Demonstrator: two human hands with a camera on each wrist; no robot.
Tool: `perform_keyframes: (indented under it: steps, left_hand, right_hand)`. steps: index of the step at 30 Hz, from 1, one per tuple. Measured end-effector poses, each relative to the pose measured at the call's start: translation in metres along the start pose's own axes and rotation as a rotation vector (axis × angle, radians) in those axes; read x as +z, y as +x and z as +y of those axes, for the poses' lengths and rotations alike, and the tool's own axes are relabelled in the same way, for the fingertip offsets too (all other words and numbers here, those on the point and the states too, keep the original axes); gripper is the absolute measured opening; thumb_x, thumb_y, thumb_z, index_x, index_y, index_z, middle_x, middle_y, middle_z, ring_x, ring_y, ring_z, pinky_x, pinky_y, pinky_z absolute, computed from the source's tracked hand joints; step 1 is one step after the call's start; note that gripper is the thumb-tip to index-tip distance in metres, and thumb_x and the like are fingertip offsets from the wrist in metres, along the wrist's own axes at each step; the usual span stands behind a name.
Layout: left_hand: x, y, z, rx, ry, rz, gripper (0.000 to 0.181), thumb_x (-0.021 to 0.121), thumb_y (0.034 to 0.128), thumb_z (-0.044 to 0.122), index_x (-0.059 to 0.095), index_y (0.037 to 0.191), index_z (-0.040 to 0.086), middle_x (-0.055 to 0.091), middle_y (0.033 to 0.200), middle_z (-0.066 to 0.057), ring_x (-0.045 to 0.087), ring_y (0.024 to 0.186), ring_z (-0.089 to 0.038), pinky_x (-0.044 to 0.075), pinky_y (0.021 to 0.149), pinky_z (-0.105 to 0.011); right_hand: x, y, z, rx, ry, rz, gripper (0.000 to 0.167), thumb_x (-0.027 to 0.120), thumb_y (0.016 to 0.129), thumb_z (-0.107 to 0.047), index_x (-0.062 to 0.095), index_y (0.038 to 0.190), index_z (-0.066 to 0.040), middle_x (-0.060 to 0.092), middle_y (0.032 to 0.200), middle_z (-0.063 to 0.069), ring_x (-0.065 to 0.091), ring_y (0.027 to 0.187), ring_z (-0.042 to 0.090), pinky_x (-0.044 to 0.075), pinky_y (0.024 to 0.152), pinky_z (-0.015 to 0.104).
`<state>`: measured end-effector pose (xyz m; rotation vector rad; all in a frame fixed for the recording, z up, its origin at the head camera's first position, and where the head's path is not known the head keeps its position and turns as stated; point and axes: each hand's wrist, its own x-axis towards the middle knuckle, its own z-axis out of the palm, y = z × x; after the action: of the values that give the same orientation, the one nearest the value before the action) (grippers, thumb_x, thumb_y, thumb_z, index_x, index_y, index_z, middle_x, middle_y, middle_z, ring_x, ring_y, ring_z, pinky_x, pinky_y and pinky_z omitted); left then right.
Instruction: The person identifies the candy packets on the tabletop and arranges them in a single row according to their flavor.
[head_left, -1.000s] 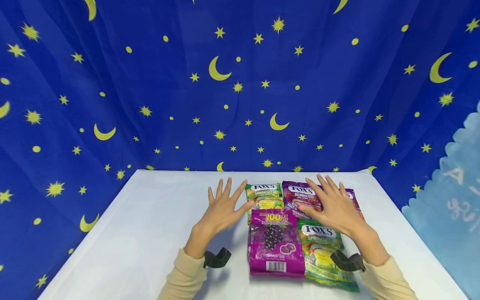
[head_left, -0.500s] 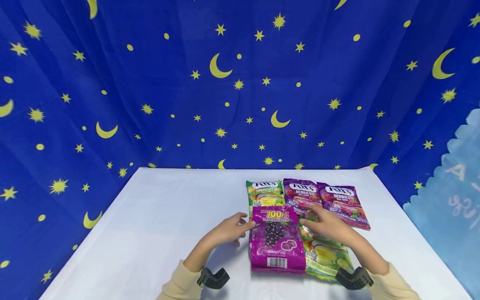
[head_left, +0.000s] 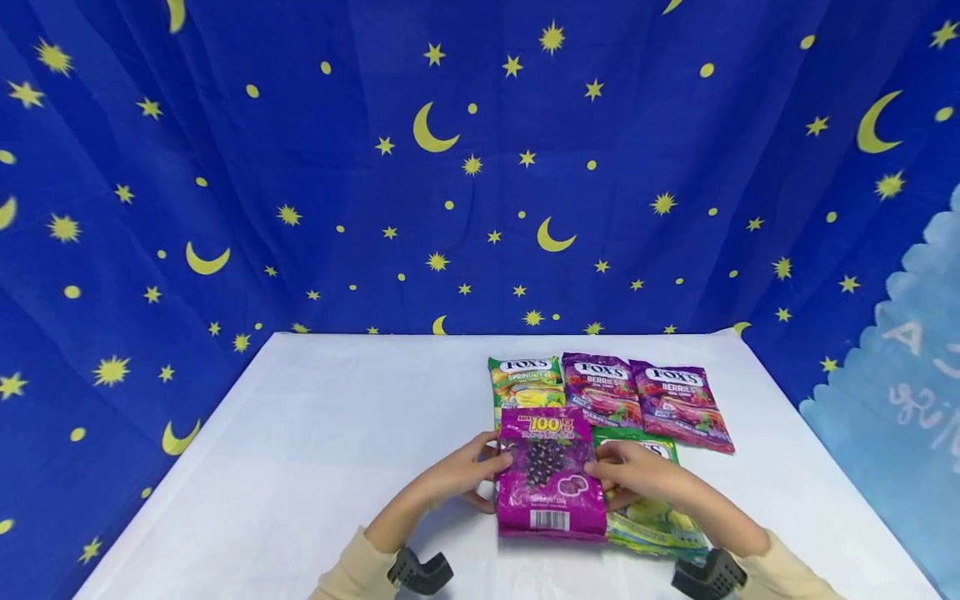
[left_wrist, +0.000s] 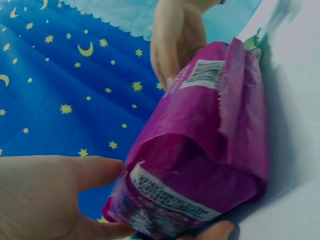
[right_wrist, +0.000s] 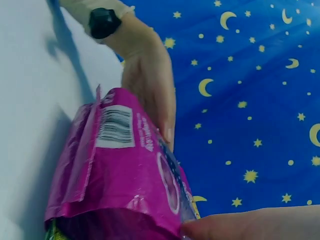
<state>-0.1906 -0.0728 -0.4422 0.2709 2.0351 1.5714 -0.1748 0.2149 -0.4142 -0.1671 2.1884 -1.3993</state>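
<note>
A plump purple candy bag point(head_left: 551, 479) with a grape picture lies front up on the white table. My left hand point(head_left: 459, 475) grips its left side, the thumb on the top edge and fingers lower down. On the opposite side my right hand point(head_left: 637, 471) holds the bag the same way. Both wrist views show the bag's folded bottom flap and barcode point(left_wrist: 204, 74) between the two hands. A green Fox's candy bag point(head_left: 652, 533) lies beneath and beside my right hand, partly covered by it.
Behind the purple bag lies another green Fox's bag point(head_left: 527, 387), its lower part hidden. Two purple Fox's Berries bags point(head_left: 600, 392) lie to its right. The white table point(head_left: 337, 433) ends at a blue star-patterned curtain point(head_left: 480, 192). A pale blue cloth point(head_left: 892, 400) hangs at the right.
Both hands, spread over the bags a second ago, have come down and inward to the purple grape bag and now grip its sides. The front green bag has shifted slightly left.
</note>
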Motion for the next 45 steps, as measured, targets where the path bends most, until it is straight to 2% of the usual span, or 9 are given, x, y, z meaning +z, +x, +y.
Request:
perform_keyframes:
  steps: [4,12,21,25,28,33,37,41,45]
  left_hand:
    - [0.002,0.0,-0.003,0.013,-0.024,0.001,0.072,0.057,0.0976,0.035,0.021,0.151,0.002,0.043,0.128,-0.02,0.056,0.109,-0.039,0.059,0.062,-0.042]
    - [0.007,-0.002,-0.006,0.034,-0.046,0.023,0.069,0.057,0.0976,0.033,0.024,0.15,0.003,0.044,0.127,-0.021,0.057,0.106,-0.038,0.058,0.062,-0.043]
    - [0.011,-0.004,-0.006,0.048,-0.06,0.062,0.065,0.057,0.0969,0.028,0.029,0.149,0.002,0.047,0.127,-0.023,0.06,0.102,-0.036,0.058,0.061,-0.043]
    - [0.011,-0.004,-0.004,0.046,-0.066,0.073,0.065,0.057,0.096,0.027,0.03,0.149,0.001,0.049,0.124,-0.021,0.06,0.1,-0.034,0.058,0.062,-0.043]
    - [0.011,-0.005,-0.003,0.04,-0.071,0.088,0.065,0.058,0.0953,0.026,0.03,0.148,0.0,0.052,0.121,-0.021,0.061,0.099,-0.033,0.058,0.062,-0.043]
    - [0.012,-0.007,-0.003,0.034,-0.09,0.116,0.063,0.059,0.0939,0.025,0.034,0.147,0.001,0.056,0.115,-0.018,0.062,0.098,-0.032,0.059,0.063,-0.043]
    - [0.013,-0.009,-0.004,0.034,-0.096,0.133,0.064,0.061,0.0921,0.025,0.036,0.146,0.002,0.059,0.11,-0.017,0.064,0.094,-0.03,0.059,0.063,-0.042]
    - [0.013,-0.011,-0.007,0.042,-0.111,0.147,0.064,0.064,0.0904,0.027,0.04,0.144,0.002,0.063,0.103,-0.014,0.067,0.085,-0.025,0.059,0.06,-0.039]
    - [0.011,-0.012,-0.01,0.061,-0.136,0.152,0.063,0.065,0.0905,0.028,0.043,0.142,0.0,0.065,0.097,-0.011,0.067,0.079,-0.021,0.058,0.059,-0.037]
  right_hand:
    - [0.003,0.003,-0.004,0.013,-0.047,0.012,0.055,0.06,0.095,-0.018,0.04,0.129,0.02,0.054,0.084,0.014,0.06,0.073,0.023,0.059,0.068,0.037]
    - [0.009,0.004,-0.006,0.032,-0.072,0.064,0.03,0.062,0.092,-0.016,0.053,0.108,0.007,0.053,0.085,0.014,0.057,0.072,0.023,0.058,0.066,0.037]
    - [0.01,0.004,-0.006,0.031,-0.074,0.081,0.021,0.065,0.089,-0.017,0.052,0.095,-0.001,0.052,0.082,0.01,0.054,0.072,0.021,0.056,0.066,0.035]
    - [0.01,0.004,-0.006,0.021,-0.093,0.075,0.021,0.064,0.09,-0.018,0.052,0.096,-0.002,0.054,0.085,0.009,0.053,0.074,0.02,0.054,0.068,0.035]
    - [0.011,0.005,-0.007,0.025,-0.09,0.076,0.027,0.064,0.09,-0.019,0.056,0.107,0.0,0.058,0.096,0.009,0.059,0.084,0.02,0.055,0.076,0.038]
    - [0.012,0.005,-0.005,0.014,-0.038,0.059,0.046,0.065,0.089,-0.019,0.052,0.127,0.004,0.06,0.108,0.01,0.061,0.097,0.023,0.054,0.085,0.042]
    - [0.013,0.002,-0.003,0.01,-0.006,0.061,0.054,0.066,0.089,-0.022,0.048,0.131,0.006,0.059,0.112,0.013,0.061,0.099,0.027,0.05,0.09,0.048]
    - [0.014,0.0,0.0,-0.005,0.054,0.059,0.039,0.065,0.09,-0.024,0.052,0.116,0.002,0.058,0.109,0.013,0.061,0.094,0.025,0.051,0.087,0.046]
    - [0.017,-0.001,0.003,-0.037,0.245,-0.019,0.029,0.062,0.093,-0.02,0.047,0.108,-0.001,0.059,0.105,0.013,0.061,0.09,0.022,0.054,0.081,0.037]
